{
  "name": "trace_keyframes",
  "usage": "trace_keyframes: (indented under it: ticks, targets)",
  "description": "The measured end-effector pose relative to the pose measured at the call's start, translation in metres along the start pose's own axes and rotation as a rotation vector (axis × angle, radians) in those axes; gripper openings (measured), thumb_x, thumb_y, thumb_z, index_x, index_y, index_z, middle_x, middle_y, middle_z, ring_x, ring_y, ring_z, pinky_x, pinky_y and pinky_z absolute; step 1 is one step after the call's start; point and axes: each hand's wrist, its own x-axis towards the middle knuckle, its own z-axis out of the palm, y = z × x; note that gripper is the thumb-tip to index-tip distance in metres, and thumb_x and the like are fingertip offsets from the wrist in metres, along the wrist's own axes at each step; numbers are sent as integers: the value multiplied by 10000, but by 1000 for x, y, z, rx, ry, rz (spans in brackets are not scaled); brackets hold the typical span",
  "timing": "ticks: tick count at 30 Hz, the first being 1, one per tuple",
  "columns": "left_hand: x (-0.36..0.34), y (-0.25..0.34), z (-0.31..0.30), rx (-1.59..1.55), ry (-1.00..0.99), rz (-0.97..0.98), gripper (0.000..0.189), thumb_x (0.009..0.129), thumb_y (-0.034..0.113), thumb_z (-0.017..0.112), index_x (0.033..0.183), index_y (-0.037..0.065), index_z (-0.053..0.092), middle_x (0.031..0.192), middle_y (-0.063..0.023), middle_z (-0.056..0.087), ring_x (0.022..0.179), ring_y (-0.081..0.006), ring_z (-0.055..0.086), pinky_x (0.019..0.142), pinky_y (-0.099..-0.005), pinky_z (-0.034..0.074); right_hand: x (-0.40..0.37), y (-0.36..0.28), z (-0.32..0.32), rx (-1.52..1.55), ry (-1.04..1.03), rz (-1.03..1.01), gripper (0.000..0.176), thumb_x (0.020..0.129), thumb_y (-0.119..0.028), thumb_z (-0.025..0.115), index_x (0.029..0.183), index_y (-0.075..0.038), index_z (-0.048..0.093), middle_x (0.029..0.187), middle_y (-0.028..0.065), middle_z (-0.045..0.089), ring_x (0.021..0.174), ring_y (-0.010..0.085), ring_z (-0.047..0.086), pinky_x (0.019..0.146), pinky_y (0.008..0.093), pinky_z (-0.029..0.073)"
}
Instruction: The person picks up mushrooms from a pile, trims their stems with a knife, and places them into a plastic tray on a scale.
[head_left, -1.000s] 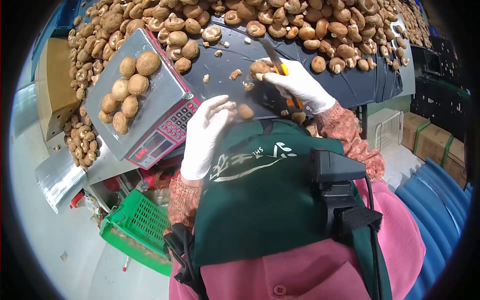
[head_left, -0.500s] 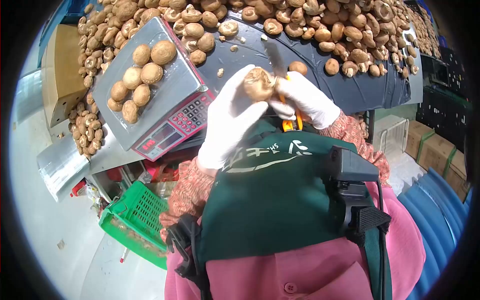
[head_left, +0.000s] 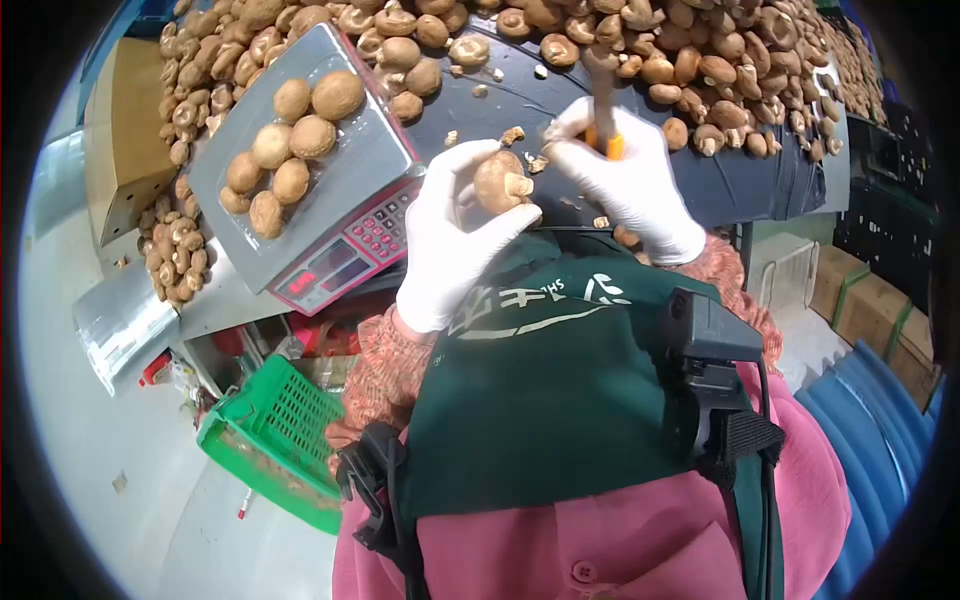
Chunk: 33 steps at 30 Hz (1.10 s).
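Note:
My left hand [head_left: 450, 235], in a white glove, holds a brown mushroom [head_left: 497, 183] between thumb and fingers, its pale stem toward the right. My gloved right hand [head_left: 625, 175] is wrapped round the orange handle of a knife [head_left: 603, 110], whose blade points up and away and is blurred. The two hands are apart. Small stem scraps [head_left: 537, 163] lie between them on the black table cover. Left of my hands, several mushrooms [head_left: 290, 180] rest on the metal plate of a scale [head_left: 238, 150] with a red display.
A large mushroom heap [head_left: 700, 60] lies along the far side, and another pile [head_left: 215, 70] spreads behind the scale. A green crate [head_left: 290, 410] stands low on the left. A cardboard box [head_left: 130, 130] is at the left edge, with cartons [head_left: 865, 300] at the right.
My right hand has moved away from the mushroom, to the right and up, with the knife. The mushroom in my left hand now shows its stem. New scraps lie between my hands.

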Motion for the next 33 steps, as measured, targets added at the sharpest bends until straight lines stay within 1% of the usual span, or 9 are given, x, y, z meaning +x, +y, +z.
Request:
trace_keyframes:
  ticks: [2,4,8,14,20,24,25,28,33]
  targets:
    - [2,-3,-3,-214,43,-99,624,828,-10,760,1376,-1,462,1255,-132,573,1056,-189,628,927,-345,545,7,15,-29,35,113,154,135,915,-136,658,965,-10,666,834,3,641,785,68,566,732,239,476]
    - [3,-10,-10,-280,67,-93,612,849,12,747,1389,-3,459,1262,-136,572,1039,-200,637,907,-357,556,11,32,-42,-253,-48,-19,129,902,-121,659,955,-3,654,821,31,651,762,90,577,707,265,484]
    - [0,1,-22,-404,123,-59,589,959,111,636,1476,-12,381,1322,-139,546,1100,-221,616,958,-387,534,-7,87,-56,-787,-187,-161,186,858,-96,659,1032,-31,650,934,188,683,853,367,665,755,393,522]
    - [12,11,-63,611,597,336,503,902,112,710,1358,12,524,1270,-116,599,1156,-212,585,988,-344,480,-36,83,-60,-780,-281,11,209,870,-150,683,1057,-61,655,962,177,686,892,392,652,765,431,519]
    - [39,5,-94,1316,509,424,404,752,96,777,1117,96,604,1173,-115,622,1047,-336,586,935,-421,418,-43,85,-68,-894,-240,-64,208,856,-162,680,1036,-67,638,931,162,682,879,379,653,746,436,517]
    - [33,-3,-101,933,497,368,274,797,97,764,1053,76,670,1098,-116,641,1028,-287,616,905,-387,486,-57,95,-84,-1021,-216,-24,178,831,-160,689,964,-69,613,870,156,668,852,371,654,716,441,517]
    - [31,-2,-101,928,505,389,233,854,34,747,1073,53,670,1089,-52,654,966,-142,621,829,-277,508,-62,101,-90,-1092,-219,-9,177,827,-175,696,916,-67,588,835,155,655,830,370,651,694,452,516]
    - [26,3,-98,816,567,417,221,868,36,738,1079,32,669,1057,-63,665,958,-158,631,847,-284,513,-83,112,-110,-1195,-228,232,202,821,-195,706,919,-69,582,836,156,655,829,363,655,692,460,518]
    - [15,6,-84,773,642,337,158,907,-21,669,1063,5,682,1061,-68,680,969,-166,639,887,-300,521,-102,110,-129,-1154,101,38,287,800,-155,704,1064,-100,609,901,131,643,858,339,664,713,422,534]
